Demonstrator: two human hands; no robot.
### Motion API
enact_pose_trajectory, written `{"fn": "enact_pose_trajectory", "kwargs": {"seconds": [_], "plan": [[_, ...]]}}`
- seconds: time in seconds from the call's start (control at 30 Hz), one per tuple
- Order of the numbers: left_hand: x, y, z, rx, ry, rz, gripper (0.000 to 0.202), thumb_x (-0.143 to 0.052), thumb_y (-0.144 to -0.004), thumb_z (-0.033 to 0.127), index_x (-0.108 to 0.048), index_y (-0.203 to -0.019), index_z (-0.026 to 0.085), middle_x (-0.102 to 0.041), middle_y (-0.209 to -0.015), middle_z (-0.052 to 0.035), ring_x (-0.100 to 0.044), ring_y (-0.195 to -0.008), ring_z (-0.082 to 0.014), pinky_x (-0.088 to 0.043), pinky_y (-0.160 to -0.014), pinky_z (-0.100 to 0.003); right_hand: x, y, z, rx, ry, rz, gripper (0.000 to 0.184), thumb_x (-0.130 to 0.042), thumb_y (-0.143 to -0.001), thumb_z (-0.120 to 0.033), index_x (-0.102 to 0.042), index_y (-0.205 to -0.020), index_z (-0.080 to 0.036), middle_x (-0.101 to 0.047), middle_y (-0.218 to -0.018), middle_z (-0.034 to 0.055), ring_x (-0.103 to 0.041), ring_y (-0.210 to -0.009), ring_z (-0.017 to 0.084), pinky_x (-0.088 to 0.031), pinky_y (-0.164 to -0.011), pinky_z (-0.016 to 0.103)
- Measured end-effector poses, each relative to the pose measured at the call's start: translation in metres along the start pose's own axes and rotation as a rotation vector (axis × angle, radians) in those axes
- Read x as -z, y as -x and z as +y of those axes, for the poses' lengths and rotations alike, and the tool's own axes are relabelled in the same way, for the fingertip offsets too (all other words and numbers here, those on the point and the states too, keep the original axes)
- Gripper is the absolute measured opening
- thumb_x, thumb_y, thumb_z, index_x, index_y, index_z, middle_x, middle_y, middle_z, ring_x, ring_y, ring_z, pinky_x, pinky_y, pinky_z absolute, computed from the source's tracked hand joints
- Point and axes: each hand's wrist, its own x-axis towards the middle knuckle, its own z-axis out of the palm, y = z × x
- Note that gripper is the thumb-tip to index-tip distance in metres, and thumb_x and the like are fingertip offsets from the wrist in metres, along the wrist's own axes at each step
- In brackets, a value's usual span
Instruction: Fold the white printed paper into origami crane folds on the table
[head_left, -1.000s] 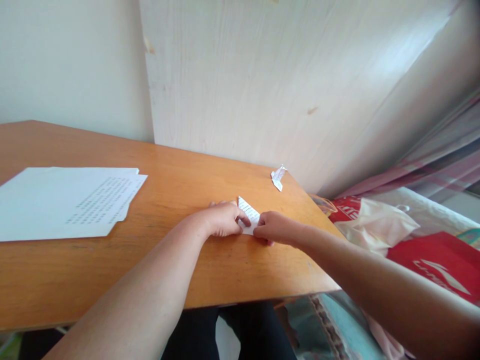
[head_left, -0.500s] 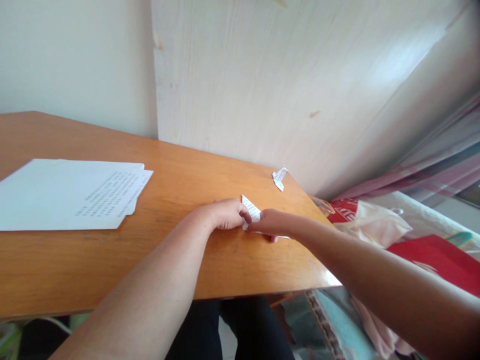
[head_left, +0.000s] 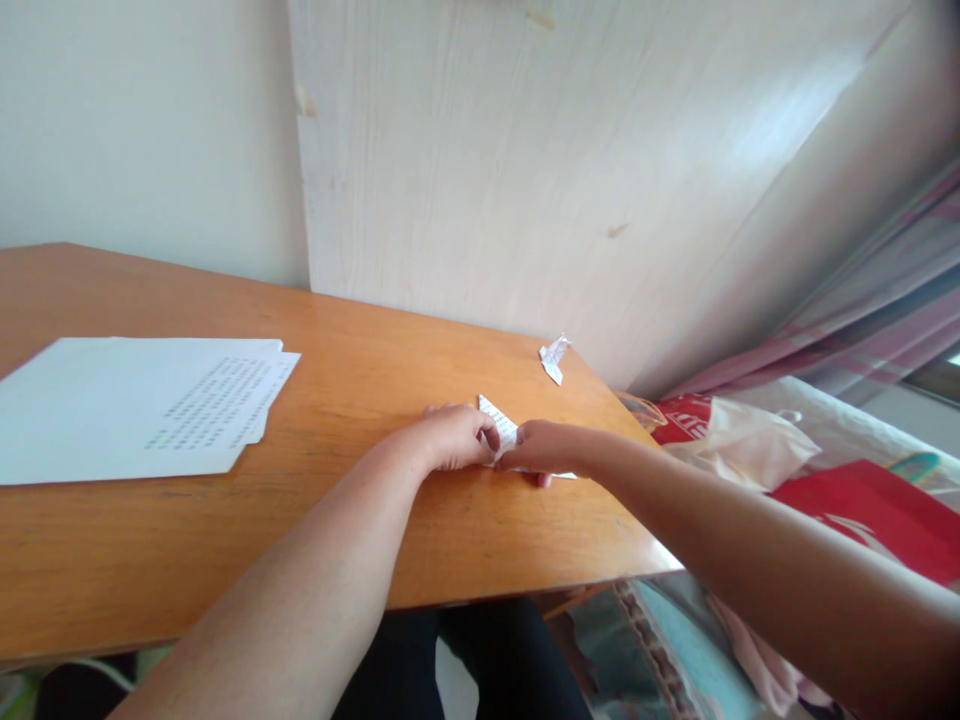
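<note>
A small folded piece of printed paper (head_left: 496, 420) lies on the wooden desk, its pointed corner sticking up between my hands. My left hand (head_left: 459, 437) grips its left side, with thumb and fingers pinched at the lower edge. From the right, my right hand (head_left: 540, 448) is closed on the paper, covering most of that half. A thin white tip of the paper shows past the right fingers. Behind my hands, near the desk's far right corner, sits a folded paper figure (head_left: 553, 360).
A stack of white printed sheets (head_left: 112, 410) lies on the left of the desk (head_left: 360, 360). A pale board (head_left: 465, 180) stands along the back. Right of the desk are a red bag (head_left: 870, 515), a cream cloth (head_left: 757, 445) and a curtain (head_left: 810, 330).
The view has shifted slightly, so the desk and sheets sit a little lower. My left thumb and fingers have moved slightly at the paper's edge; both hands stay on it.
</note>
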Motion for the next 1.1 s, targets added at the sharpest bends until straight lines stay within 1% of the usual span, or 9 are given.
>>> {"fn": "enact_pose_trajectory", "kwargs": {"seconds": [0.13,0.27,0.43,0.57,0.7,0.83,1.0,1.1], "plan": [[0.001,0.001,0.0,-0.005,-0.027,0.005,0.029,-0.068,-0.075,0.043,-0.075,-0.102,0.037,-0.072,-0.101,-0.0004,-0.065,-0.091,-0.025,-0.045,-0.083,-0.036,0.003,-0.001,0.007,-0.013,0.0,-0.022,0.018,-0.061,-0.079,-0.031,-0.064,-0.068,-0.017,-0.065,-0.062,0.0025,-0.06,-0.057,0.014,-0.042,-0.055,0.024],[0.003,0.004,0.002,-0.01,-0.051,0.0,0.028,-0.066,-0.075,0.038,-0.075,-0.102,0.036,-0.072,-0.1,-0.0006,-0.064,-0.092,-0.0245,-0.045,-0.081,-0.034,0.004,-0.004,0.019,-0.018,0.04,0.027,0.017,-0.063,-0.076,-0.032,-0.064,-0.069,-0.017,-0.061,-0.06,0.0013,-0.056,-0.055,0.014,-0.038,-0.052,0.025],[0.004,0.006,0.004,-0.005,-0.056,-0.003,0.029,-0.063,-0.077,0.04,-0.074,-0.103,0.034,-0.07,-0.097,-0.0009,-0.063,-0.092,-0.0229,-0.043,-0.078,-0.032,0.009,0.001,0.035,-0.041,0.081,0.073,0.021,-0.067,-0.073,-0.038,-0.064,-0.069,-0.017,-0.058,-0.061,0.0002,-0.051,-0.056,0.015,-0.032,-0.051,0.027],[0.004,0.005,0.002,-0.002,-0.073,-0.007,0.03,-0.063,-0.078,0.041,-0.073,-0.105,0.035,-0.068,-0.1,-0.0008,-0.062,-0.092,-0.023,-0.043,-0.077,-0.033,0.01,0.007,0.05,-0.049,0.075,0.103,0.021,-0.069,-0.072,-0.039,-0.065,-0.074,-0.018,-0.056,-0.065,-0.0012,-0.049,-0.058,0.014,-0.03,-0.052,0.026],[0.002,0.005,-0.001,-0.002,-0.074,0.0,0.03,-0.062,-0.079,0.04,-0.073,-0.106,0.034,-0.066,-0.1,-0.0014,-0.062,-0.092,-0.0223,-0.043,-0.079,-0.032,0.007,0.008,0.066,-0.042,0.029,0.109,0.019,-0.068,-0.072,-0.038,-0.065,-0.075,-0.019,-0.057,-0.066,-0.0009,-0.049,-0.058,0.014,-0.029,-0.05,0.026],[0.0,0.005,-0.003,0.002,-0.062,0.008,0.03,-0.063,-0.079,0.04,-0.073,-0.106,0.032,-0.066,-0.101,-0.0019,-0.061,-0.093,-0.0218,-0.044,-0.081,-0.031,0.006,0.008,0.081,-0.039,-0.031,0.114,0.016,-0.067,-0.071,-0.034,-0.062,-0.072,-0.019,-0.054,-0.062,-0.0024,-0.045,-0.054,0.013,-0.025,-0.048,0.025],[-0.001,0.005,-0.004,0.005,-0.05,0.02,0.028,-0.064,-0.078,0.039,-0.073,-0.103,0.031,-0.065,-0.099,-0.0019,-0.061,-0.091,-0.021,-0.044,-0.079,-0.03,0.006,0.009,0.101,-0.027,-0.131,0.137,0.011,-0.065,-0.068,-0.025,-0.057,-0.066,-0.019,-0.049,-0.056,-0.0037,-0.042,-0.051,0.011,-0.023,-0.046,0.025],[0.0,0.006,-0.004,0.002,-0.048,0.014,0.028,-0.064,-0.078,0.039,-0.073,-0.103,0.03,-0.065,-0.1,-0.0022,-0.061,-0.092,-0.0208,-0.044,-0.079,-0.03,0.003,0.009,0.113,-0.013,-0.204,0.142,0.01,-0.061,-0.07,-0.02,-0.053,-0.064,-0.019,-0.048,-0.052,-0.004,-0.043,-0.048,0.011,-0.026,-0.046,0.024]]}}
